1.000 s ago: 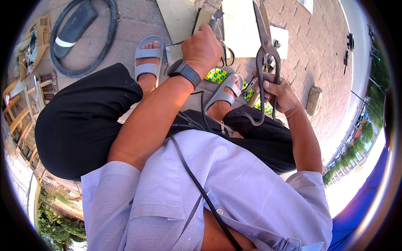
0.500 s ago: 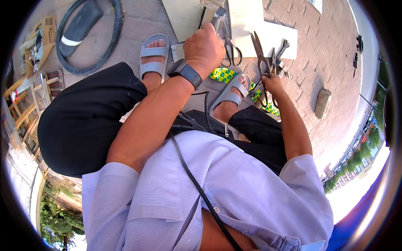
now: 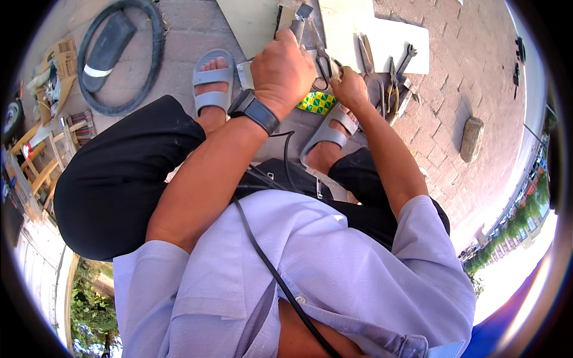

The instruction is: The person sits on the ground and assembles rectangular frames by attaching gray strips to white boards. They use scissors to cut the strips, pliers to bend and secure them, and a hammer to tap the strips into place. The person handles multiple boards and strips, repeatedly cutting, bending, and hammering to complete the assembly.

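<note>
My left hand [image 3: 283, 70], a watch on its wrist, is closed in a fist around a grey, rod-like piece [image 3: 296, 27] whose kind I cannot make out. To its right lie dark-handled scissors [image 3: 323, 64]. My right hand [image 3: 351, 88] is beside these scissors, fingers pinched together; a small dark tip shows at them, but what it belongs to is hidden. Large metal shears [image 3: 369, 65] lie right of that hand. Beyond them are pliers [image 3: 392, 89] and a wrench [image 3: 408, 58]. A green-and-yellow patterned piece [image 3: 317, 102] lies below the scissors.
Flat pale boards [image 3: 401, 45] lie on the brick paving. My sandalled feet [image 3: 213, 83] stand close to the tools. A black rubber ring [image 3: 156, 56] surrounds a dark pad at left, near a torn cardboard box [image 3: 64, 59]. A stone-like block [image 3: 472, 139] lies at right.
My right hand has let go of the shears and moved left to beside the scissors. The shears now lie among the other tools. My left hand keeps its grip, nearly in place.
</note>
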`<state>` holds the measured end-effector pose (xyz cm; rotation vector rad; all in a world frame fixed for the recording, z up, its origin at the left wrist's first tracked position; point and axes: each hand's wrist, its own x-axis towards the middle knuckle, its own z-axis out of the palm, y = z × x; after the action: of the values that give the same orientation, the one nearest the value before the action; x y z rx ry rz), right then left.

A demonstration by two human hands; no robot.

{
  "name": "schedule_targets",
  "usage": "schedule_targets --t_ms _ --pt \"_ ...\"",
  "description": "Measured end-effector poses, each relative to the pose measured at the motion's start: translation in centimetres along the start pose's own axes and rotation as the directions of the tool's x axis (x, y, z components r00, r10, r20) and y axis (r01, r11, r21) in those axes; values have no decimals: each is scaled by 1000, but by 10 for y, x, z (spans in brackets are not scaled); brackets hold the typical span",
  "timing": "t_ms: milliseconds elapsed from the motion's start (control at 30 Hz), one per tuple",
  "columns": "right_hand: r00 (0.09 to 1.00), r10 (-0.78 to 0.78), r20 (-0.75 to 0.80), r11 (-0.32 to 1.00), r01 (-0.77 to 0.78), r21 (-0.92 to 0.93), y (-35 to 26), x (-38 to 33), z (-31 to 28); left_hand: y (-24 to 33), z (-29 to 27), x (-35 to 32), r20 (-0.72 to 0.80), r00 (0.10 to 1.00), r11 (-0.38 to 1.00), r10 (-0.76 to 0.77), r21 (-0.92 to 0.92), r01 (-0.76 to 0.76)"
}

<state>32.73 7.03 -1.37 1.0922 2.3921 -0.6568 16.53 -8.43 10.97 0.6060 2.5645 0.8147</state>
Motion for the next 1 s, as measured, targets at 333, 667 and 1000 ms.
schedule_targets --t_ms 333,667,1000 --pt "987 128 98 990 -122 -63 -39 3 7 4 -2 -3 61 998 1000 -20 -10 21" --pt "993 -89 75 868 41 494 -23 -69 -124 -1 13 -3 -25 999 999 37 -24 -37" --pt "998 -63 9 977 64 -205 -97 -121 -184 2 8 -3 2 1000 997 -21 -79 22"
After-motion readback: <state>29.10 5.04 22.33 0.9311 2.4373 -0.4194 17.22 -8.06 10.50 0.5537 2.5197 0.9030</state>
